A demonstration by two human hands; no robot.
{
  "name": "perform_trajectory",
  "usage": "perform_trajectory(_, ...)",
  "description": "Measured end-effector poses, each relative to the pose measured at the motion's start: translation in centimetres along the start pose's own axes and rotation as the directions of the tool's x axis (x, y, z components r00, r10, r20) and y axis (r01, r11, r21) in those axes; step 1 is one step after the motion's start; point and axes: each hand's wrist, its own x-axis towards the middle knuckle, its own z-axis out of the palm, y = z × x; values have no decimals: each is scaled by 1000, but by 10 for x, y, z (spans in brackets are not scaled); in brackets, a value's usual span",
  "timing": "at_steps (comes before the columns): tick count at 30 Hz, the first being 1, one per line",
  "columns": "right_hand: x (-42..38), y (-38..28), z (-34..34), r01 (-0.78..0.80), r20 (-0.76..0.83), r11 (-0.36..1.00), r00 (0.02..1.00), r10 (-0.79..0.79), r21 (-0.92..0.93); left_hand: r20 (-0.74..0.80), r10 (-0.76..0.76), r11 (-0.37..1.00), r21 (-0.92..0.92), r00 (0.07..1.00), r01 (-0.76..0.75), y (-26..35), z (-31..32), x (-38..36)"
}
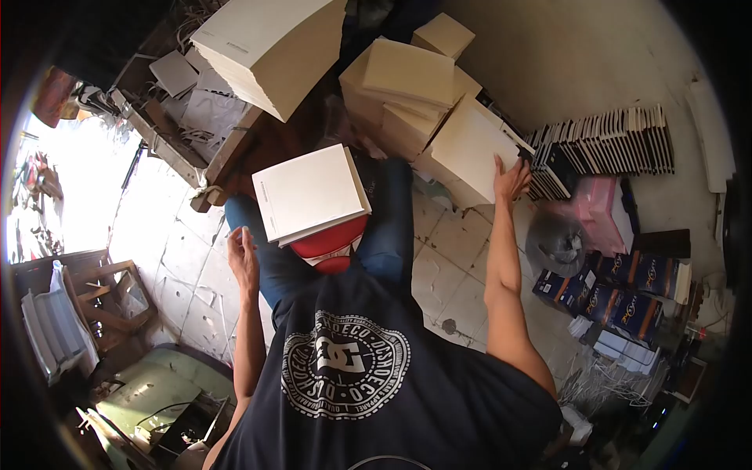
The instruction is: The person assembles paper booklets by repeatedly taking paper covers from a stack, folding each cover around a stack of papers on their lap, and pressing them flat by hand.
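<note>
A stack of white printed sheets (309, 192) lies between my knees, on top of something red (333, 243). Just left of that stack, my left hand (244, 254) is raised with its fingers slightly apart and nothing in it. Out to the right, my right hand (511, 178) rests at the near right corner of a large pale paper stack (466, 149), fingers spread over its edge. Whether the fingers grip a sheet there, I cannot tell. Close beside this hand is a row of dark-covered books (552, 168).
A tall paper stack (270, 47) stands ahead. At the upper left is a wooden crate (160, 137) of paper scraps. Along the right lie a pink package (603, 211), a grey plastic bag (554, 239) and blue boxes (627, 309). A green machine (168, 384) sits lower left.
</note>
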Motion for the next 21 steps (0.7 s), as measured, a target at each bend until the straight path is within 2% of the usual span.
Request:
perform_trajectory(1,-1,0,4,-5,-5,999,1000,6,50,-43,11,1000,-4,999,-11,-5,-7,1)
perform_trajectory(3,-7,-3,-1,45,-164,998,986,-37,41,-119,14,1000,24,993,-11,-3,-16,1)
perform_trajectory(4,-10,-8,-14,67,-242,997,969,-57,32,-118,63,998,-15,991,-65,12,-18,-1)
perform_trajectory(5,-11,-9,-25,89,-204,935,979,-18,344,-121,114,991,-55,986,-122,27,-17,-1)
perform_trajectory(6,-10,-11,-39,97,-161,775,987,5,625,-131,166,979,-98,977,-179,51,-14,-1)
perform_trajectory(7,-9,-16,-58,91,-112,534,994,7,841,-91,243,965,-76,966,-250,79,-11,-5)
perform_trajectory(8,-24,-44,-105,221,-231,461,972,-36,860,-52,314,947,-56,948,-316,112,-7,-12)
perform_trajectory(9,-44,-71,-153,166,-156,338,986,-55,927,-9,380,924,-36,925,-380,145,-1,-23)
perform_trajectory(10,-69,-94,-197,94,-78,213,994,-81,973,50,468,882,-95,882,-462,174,8,-38)
perform_trajectory(11,-93,-107,-233,118,-70,266,981,-183,957,135,624,782,-107,770,-614,195,15,-51)
perform_trajectory(12,-133,-119,-266,240,-90,416,933,-349,877,219,876,475,-230,431,-849,240,32,-78)
perform_trajectory(13,-150,-138,-282,221,-80,303,906,-416,927,246,903,421,-332,354,-844,249,42,-90)
perform_trajectory(14,-162,-151,-296,150,-15,233,867,-498,961,259,920,371,-336,293,-866,254,55,-97)
perform_trajectory(15,-164,-153,-299,43,54,180,865,-499,983,213,926,366,-317,311,-875,254,57,-98)
perform_trajectory(16,-179,-163,-303,-56,110,123,859,-500,991,273,915,371,-277,297,-887,257,65,-98)
perform_trajectory(17,-188,-166,-309,-39,146,210,839,-524,977,325,899,375,-223,293,-900,259,70,-97)
perform_trajectory(19,-200,-181,-308,-158,245,209,825,-508,965,307,877,436,-191,369,-879,245,69,-90)
perform_trajectory(21,-207,-187,-296,-265,317,174,770,-553,948,268,864,477,-173,425,-861,225,69,-84)
